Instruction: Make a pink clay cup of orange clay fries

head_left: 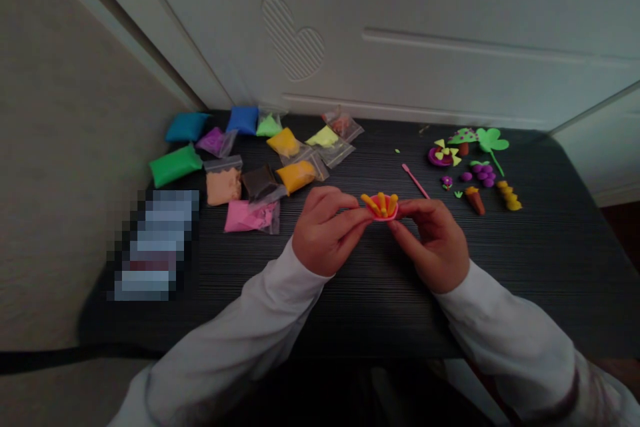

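Observation:
Between my two hands is a small pink clay cup [384, 217] with several orange clay sticks [383, 202] standing up in it, like a box of fries. My left hand [330, 228] pinches the cup's left side with thumb and fingers. On the opposite side, the fingertips of my right hand [434, 240] close on the cup's edge. A pink modelling tool [415, 181] lies on the table just beyond my right hand. The lower part of the cup is partly hidden by my fingers.
Left and centre on the dark table [360, 307] lie several bags of coloured clay, such as a green bag [175, 165] and a pink bag [250, 216]. A blurred-out flat object [157, 243] is at left. Small clay figures, including purple grapes [484, 175], lie at right.

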The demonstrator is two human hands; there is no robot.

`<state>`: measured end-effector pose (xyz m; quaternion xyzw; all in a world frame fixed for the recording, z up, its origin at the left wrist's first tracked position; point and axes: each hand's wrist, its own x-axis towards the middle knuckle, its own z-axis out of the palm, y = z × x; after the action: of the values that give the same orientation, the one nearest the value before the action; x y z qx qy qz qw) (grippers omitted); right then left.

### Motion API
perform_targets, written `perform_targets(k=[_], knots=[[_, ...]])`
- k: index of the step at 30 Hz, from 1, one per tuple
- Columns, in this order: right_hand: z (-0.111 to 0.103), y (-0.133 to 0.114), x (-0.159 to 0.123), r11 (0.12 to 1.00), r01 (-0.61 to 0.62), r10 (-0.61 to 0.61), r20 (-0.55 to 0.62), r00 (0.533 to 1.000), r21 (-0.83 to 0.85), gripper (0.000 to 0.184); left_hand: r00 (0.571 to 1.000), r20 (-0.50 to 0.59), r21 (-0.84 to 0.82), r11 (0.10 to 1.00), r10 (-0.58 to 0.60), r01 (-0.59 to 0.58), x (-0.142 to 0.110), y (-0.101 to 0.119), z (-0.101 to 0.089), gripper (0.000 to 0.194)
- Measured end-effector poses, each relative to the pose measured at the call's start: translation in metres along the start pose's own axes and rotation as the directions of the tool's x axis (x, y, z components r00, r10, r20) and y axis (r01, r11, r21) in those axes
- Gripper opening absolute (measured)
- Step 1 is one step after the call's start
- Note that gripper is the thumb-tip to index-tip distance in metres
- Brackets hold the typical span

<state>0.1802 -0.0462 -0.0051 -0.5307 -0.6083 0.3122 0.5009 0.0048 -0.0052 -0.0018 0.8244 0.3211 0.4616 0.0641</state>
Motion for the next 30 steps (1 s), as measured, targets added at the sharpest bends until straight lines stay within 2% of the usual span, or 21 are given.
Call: perform_targets(k=[9, 30], knots=[[0.0010, 0.0007, 0.0000, 1.000, 0.007, -0.007, -0.003, 1.000, -0.024, 0.023, 1.000, 0.028, -0.004, 1.000, -0.013, 0.013, 0.0005, 0.0019, 0.0010, 0.014], [0.0014, 0.0011, -0.0008, 0.999, 0.035, -0.035, 0.008, 0.999, -0.025, 0.025, 1.000, -0.005, -0.039, 0.999, 0.006, -0.006, 0.0011, 0.0044, 0.0020, 0.016]])
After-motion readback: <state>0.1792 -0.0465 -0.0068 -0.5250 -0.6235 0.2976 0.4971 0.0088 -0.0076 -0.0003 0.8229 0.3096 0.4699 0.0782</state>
